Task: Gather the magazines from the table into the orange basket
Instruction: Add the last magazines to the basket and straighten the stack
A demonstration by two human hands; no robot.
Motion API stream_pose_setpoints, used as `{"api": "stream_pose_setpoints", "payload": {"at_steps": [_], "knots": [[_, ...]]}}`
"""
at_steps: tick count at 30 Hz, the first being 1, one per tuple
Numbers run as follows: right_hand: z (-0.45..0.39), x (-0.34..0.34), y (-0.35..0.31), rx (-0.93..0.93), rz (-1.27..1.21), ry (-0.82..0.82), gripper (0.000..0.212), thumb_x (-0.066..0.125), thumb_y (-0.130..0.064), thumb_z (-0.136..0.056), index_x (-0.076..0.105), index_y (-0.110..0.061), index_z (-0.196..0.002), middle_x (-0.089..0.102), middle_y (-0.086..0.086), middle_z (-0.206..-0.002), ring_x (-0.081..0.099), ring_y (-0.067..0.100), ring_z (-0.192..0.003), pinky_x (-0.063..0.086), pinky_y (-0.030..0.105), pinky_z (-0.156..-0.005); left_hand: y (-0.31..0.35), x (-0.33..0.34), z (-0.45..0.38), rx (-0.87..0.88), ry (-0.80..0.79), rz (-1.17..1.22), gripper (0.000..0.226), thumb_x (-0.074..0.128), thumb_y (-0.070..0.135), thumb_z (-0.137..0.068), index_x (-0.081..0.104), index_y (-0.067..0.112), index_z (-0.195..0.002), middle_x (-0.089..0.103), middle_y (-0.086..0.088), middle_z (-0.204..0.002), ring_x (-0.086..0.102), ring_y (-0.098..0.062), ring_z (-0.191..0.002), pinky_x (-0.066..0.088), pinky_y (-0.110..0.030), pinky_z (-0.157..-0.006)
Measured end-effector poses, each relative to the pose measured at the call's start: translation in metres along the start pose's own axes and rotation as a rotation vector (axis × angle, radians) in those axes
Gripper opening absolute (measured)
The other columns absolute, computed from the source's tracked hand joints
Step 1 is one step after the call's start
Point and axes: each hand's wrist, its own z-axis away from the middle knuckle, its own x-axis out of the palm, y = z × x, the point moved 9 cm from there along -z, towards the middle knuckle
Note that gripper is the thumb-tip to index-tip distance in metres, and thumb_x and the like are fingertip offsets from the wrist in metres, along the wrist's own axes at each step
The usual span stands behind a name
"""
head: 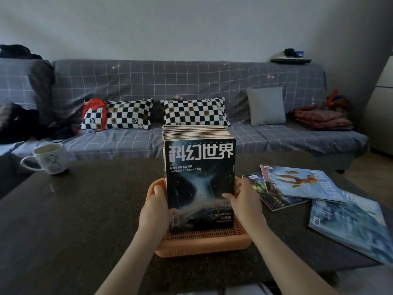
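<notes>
A thick stack of magazines (200, 167) stands upright in the orange basket (204, 244) at the table's front middle; the nearest cover is black with white characters. My left hand (156, 209) grips the stack's left side, thumb on the cover's lower corner. My right hand (244, 199) grips its right side, thumb across the cover. To the right, loose magazines lie flat on the table: one with an orange figure on blue (297, 182), a darker one (268, 194) partly under it, and a pale blue pile (348, 222) near the right edge.
A white mug (50, 158) stands at the table's far left. The dark table (74, 209) spreads bare on the left. Behind it runs a grey checked sofa (191, 81) with checkered pillows (194, 111), a grey cushion (265, 105) and folded cloth.
</notes>
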Motion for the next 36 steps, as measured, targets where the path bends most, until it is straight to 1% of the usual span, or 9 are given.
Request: {"api": "stream_pose_setpoints", "payload": {"at_steps": [2, 4, 12, 16, 19, 24, 29, 33, 36], "knots": [[-0.001, 0.004, -0.002, 0.009, -0.029, -0.036, 0.054, 0.070, -0.022, -0.083, 0.046, -0.017, -0.130, 0.061, -0.002, -0.119, 0.058, 0.016, -0.112, 0.048, 0.032, -0.094, 0.002, 0.008, -0.002, 0.025, -0.072, 0.034, 0.076, 0.071, 0.017, -0.085, 0.026, 0.016, -0.146, 0.063, 0.000, -0.112, 0.059, -0.005, -0.080, 0.041, -0.017, -0.057], [-0.002, 0.012, -0.004, 0.018, -0.031, -0.099, 0.059, 0.066, -0.020, -0.086, 0.039, -0.018, -0.139, 0.058, 0.000, -0.128, 0.056, 0.015, -0.117, 0.044, 0.028, -0.095, 0.004, 0.015, -0.004, 0.028, -0.133, 0.061, 0.071, 0.063, 0.015, -0.091, 0.024, 0.016, -0.151, 0.063, 0.002, -0.106, 0.058, 0.000, -0.076, 0.043, -0.015, -0.058], [-0.003, 0.020, -0.003, 0.038, 0.018, -0.161, 0.066, 0.065, -0.022, -0.087, 0.030, -0.019, -0.143, 0.060, 0.003, -0.126, 0.060, 0.018, -0.112, 0.047, 0.026, -0.088, 0.001, 0.022, -0.009, 0.008, -0.170, 0.225, 0.040, 0.048, 0.018, -0.099, 0.044, 0.016, -0.139, 0.065, 0.007, -0.090, 0.066, -0.005, -0.076, 0.057, -0.023, -0.063], [-0.002, 0.020, -0.004, 0.019, -0.042, -0.199, 0.067, 0.067, -0.024, -0.086, 0.031, -0.020, -0.143, 0.057, 0.002, -0.131, 0.057, 0.016, -0.117, 0.044, 0.026, -0.092, 0.001, 0.019, -0.006, -0.014, -0.156, 0.261, 0.044, 0.050, 0.030, -0.099, 0.045, 0.015, -0.140, 0.068, 0.007, -0.097, 0.065, -0.001, -0.077, 0.047, -0.016, -0.056], [-0.002, 0.021, -0.003, 0.016, -0.091, -0.222, 0.069, 0.069, -0.028, -0.084, 0.033, -0.021, -0.142, 0.053, 0.000, -0.136, 0.052, 0.016, -0.122, 0.041, 0.026, -0.092, 0.001, 0.011, -0.001, -0.051, -0.095, 0.352, 0.044, 0.055, 0.030, -0.097, 0.043, 0.014, -0.136, 0.062, 0.011, -0.087, 0.065, -0.002, -0.073, 0.055, -0.021, -0.057], [-0.002, 0.019, 0.006, 0.039, -0.130, -0.220, 0.071, 0.071, -0.027, -0.081, 0.033, -0.025, -0.142, 0.049, -0.001, -0.141, 0.048, 0.017, -0.127, 0.041, 0.037, -0.103, 0.006, -0.010, 0.019, 0.018, 0.065, 0.498, 0.053, 0.058, 0.026, -0.094, 0.032, 0.023, -0.141, 0.047, -0.004, -0.138, 0.055, -0.022, -0.117, 0.054, -0.039, -0.089], [0.003, 0.010, 0.009, 0.023, -0.181, -0.163, 0.069, 0.071, -0.021, -0.082, 0.035, -0.028, -0.140, 0.052, -0.003, -0.136, 0.051, 0.013, -0.122, 0.042, 0.031, -0.098, 0.014, -0.024, 0.037, 0.091, 0.234, 0.301, 0.028, 0.061, 0.029, -0.092, 0.046, 0.019, -0.114, 0.043, 0.002, -0.117, 0.048, -0.015, -0.105, 0.046, -0.030, -0.080], [0.014, 0.003, 0.000, -0.062, -0.141, -0.127, 0.061, 0.069, -0.023, -0.083, 0.039, -0.027, -0.137, 0.057, -0.008, -0.126, 0.052, -0.005, -0.101, 0.039, 0.010, -0.083, 0.029, -0.006, 0.042, 0.158, 0.098, 0.139, 0.006, 0.057, 0.032, -0.094, 0.054, 0.029, -0.098, 0.051, 0.010, -0.102, 0.055, -0.003, -0.078, 0.044, -0.016, -0.062], [0.020, -0.005, -0.003, -0.090, -0.118, -0.090, 0.052, 0.066, -0.023, -0.086, 0.045, -0.025, -0.133, 0.060, -0.007, -0.124, 0.054, 0.001, -0.108, 0.039, 0.013, -0.086, 0.043, 0.005, 0.045, 0.221, 0.030, 0.142, 0.003, 0.056, 0.029, -0.095, 0.054, 0.031, -0.093, 0.051, 0.014, -0.093, 0.058, -0.004, -0.073, 0.049, -0.018, -0.061]]}}
